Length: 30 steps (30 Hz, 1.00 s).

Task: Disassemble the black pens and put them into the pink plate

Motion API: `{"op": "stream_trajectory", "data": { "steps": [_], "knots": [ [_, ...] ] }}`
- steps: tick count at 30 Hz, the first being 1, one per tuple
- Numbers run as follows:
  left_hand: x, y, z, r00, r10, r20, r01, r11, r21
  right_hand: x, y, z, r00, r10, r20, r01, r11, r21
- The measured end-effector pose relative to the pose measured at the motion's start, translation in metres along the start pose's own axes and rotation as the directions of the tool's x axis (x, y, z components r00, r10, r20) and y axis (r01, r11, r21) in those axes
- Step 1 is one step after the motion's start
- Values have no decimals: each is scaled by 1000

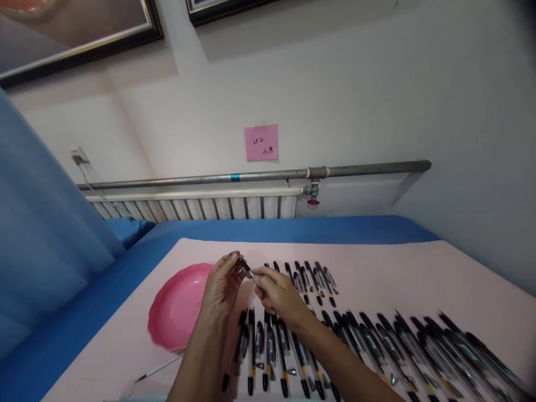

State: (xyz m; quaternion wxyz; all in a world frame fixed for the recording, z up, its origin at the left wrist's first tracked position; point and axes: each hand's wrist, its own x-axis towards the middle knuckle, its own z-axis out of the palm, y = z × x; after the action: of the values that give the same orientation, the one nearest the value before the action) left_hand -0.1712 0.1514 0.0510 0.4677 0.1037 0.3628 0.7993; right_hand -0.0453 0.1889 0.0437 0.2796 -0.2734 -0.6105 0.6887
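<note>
Above the pink sheet, my left hand (223, 286) pinches the upper end of a short black pen part (245, 265). The fingers of my right hand (277, 291) are closed on its lower end, where a silvery section shows. The part is tilted, and its ends are partly hidden by my fingers. Below and beside my hands lie rows of disassembled black pens (251, 352), with clear barrels, caps and small metal cone tips among them. A shorter row of pen parts (310, 276) lies behind my right hand.
A pink scalloped bowl (157, 329) stands left of my hands. Near it lies a thin white stick with a dark end (161, 367). The pink sheet (377, 268) covers a blue surface (293, 226) against a wall with a radiator (201, 207) and pipe. A blue curtain (46, 234) hangs left.
</note>
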Motion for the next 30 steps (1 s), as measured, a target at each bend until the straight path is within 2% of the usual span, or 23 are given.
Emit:
{"op": "stream_trajectory", "data": {
  "steps": [3, 5, 11, 16, 18, 24, 30],
  "knots": [
    [-1, -6, 1, 1000, -5, 10, 4, 998, 56, 1, 2, -2, 985, -169, -39, 160, 970, -181],
    [-2, -8, 0, 1000, 7, 18, -8, 996, 83, 2, 3, -4, 977, -209, -38, 195, 951, -241],
    [-2, -8, -3, 997, 5, 78, -21, 980, 198, 2, 1, -4, 971, -229, -73, 197, 933, -303],
    [2, -2, -6, 1000, 10, 0, -10, 989, 146, 1, 2, -2, 980, -195, -36, 173, 930, -325],
    [3, 0, -6, 1000, 9, -9, -8, 989, 148, 2, 3, -1, 987, -160, -25, 146, 946, -288],
    [1, -9, -5, 995, -21, 102, -5, 969, 246, 6, 6, -2, 992, -106, -74, 94, 983, -156],
    [-1, -14, -2, 996, 62, 61, -75, 964, 256, 5, 2, -3, 983, -149, -107, 118, 961, -249]
  ]
}}
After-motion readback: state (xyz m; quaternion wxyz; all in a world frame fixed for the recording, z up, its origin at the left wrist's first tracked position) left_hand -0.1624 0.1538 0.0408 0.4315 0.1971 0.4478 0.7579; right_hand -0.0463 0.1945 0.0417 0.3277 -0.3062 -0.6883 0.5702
